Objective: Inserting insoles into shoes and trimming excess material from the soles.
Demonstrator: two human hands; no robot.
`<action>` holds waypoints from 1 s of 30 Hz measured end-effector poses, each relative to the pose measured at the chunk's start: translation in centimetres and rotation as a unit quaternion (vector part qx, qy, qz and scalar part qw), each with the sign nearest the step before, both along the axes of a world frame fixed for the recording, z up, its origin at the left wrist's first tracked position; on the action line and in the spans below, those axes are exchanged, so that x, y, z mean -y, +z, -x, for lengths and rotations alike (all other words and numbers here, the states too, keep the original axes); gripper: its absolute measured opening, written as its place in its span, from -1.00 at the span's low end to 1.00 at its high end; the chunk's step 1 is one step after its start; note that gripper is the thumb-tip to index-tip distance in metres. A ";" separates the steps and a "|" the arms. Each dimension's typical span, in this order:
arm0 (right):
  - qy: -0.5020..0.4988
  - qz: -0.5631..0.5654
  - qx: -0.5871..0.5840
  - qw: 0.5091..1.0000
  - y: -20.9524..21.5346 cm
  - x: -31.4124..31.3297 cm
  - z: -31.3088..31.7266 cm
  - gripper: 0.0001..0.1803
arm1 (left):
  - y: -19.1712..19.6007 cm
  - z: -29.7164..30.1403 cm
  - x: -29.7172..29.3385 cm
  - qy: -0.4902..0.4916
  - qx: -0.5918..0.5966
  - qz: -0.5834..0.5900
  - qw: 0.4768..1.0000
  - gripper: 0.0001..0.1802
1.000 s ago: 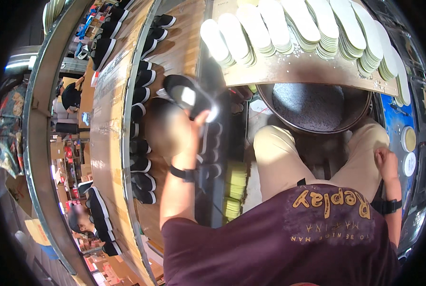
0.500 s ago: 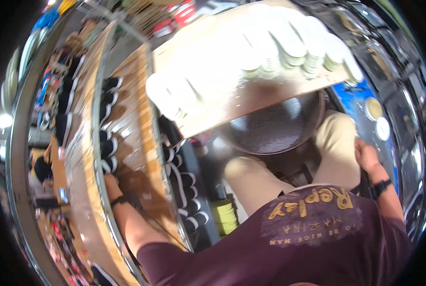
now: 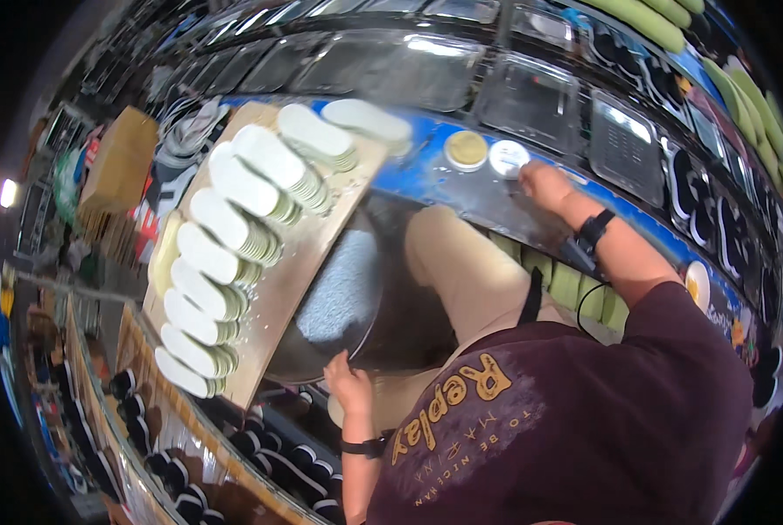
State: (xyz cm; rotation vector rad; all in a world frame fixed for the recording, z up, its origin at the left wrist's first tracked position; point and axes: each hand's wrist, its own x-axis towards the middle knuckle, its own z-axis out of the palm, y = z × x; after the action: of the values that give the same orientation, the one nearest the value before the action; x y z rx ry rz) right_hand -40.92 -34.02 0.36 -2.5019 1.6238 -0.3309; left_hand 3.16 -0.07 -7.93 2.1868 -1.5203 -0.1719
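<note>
My right hand (image 3: 544, 185), its fingers curled, is over the blue-painted bench (image 3: 409, 175) at the edge of a round white lid (image 3: 508, 159); what it holds, if anything, is hidden. Beside the lid is a round tub (image 3: 466, 150) of yellowish paste. My left hand (image 3: 348, 385) has its fingers apart and holds nothing visible. It is just by the near rim of a large dark round basin (image 3: 391, 297). Left of the basin, a wooden board (image 3: 299, 271) bears a row of stacked white insoles (image 3: 225, 219) with pale green edges.
Dark metal trays (image 3: 531, 101) line the back of the bench. A wooden rack of black shoes (image 3: 172, 472) stands at lower left. A cardboard box (image 3: 118, 157) is at far left, and green padded pieces (image 3: 741, 114) lie at upper right. A white cup (image 3: 698, 284) is at right.
My view has turned to the right. My left hand has left the wooden rack edge for the basin's side. My right hand has moved from beside my thigh to the lid.
</note>
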 end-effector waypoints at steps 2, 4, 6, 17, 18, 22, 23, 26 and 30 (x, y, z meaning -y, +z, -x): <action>-0.142 -0.001 -0.004 0.990 -0.4 1.8 7.6 -0.75 | -0.6 2.8 0.5 0.014 0.067 -0.047 0.997 -0.41; -0.285 -0.034 -0.066 0.956 1.3 1.7 15.3 -0.72 | -1.0 4.4 1.6 0.030 0.094 -0.062 0.993 -0.31; -0.374 -0.003 -0.062 0.925 0.6 1.1 24.9 -0.66 | -1.5 4.6 1.7 0.046 0.114 -0.061 0.991 -0.23; -0.562 -0.135 -0.087 0.811 0.8 -7.9 47.7 -0.38 | -2.9 3.6 1.3 0.049 0.121 -0.079 0.988 -0.26; -0.566 -0.156 -0.105 0.802 1.1 -7.6 46.7 -0.43 | -3.1 3.4 1.1 0.048 0.134 -0.082 0.986 -0.27; -0.538 -0.093 -0.117 0.829 2.1 -7.5 44.8 -0.53 | -2.0 4.1 1.5 0.062 0.137 -0.110 0.982 -0.30; -0.518 -0.049 -0.100 0.848 2.3 -6.6 44.3 -0.51 | -2.1 3.9 1.6 0.059 0.146 -0.109 0.981 -0.32; -0.462 0.106 -0.120 0.872 3.7 -1.8 38.0 -0.44 | -1.9 3.5 1.9 0.053 0.138 -0.103 0.984 -0.36; -0.262 0.195 -0.021 0.945 4.6 -0.1 21.2 -0.46 | -1.4 3.5 2.0 0.072 0.114 -0.115 0.984 -0.40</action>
State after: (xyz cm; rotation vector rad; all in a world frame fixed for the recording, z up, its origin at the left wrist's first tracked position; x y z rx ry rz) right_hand -62.12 -33.89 4.97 -2.2766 2.4409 -0.7240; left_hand -0.32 -2.04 -9.33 2.5666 -1.5161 -0.0542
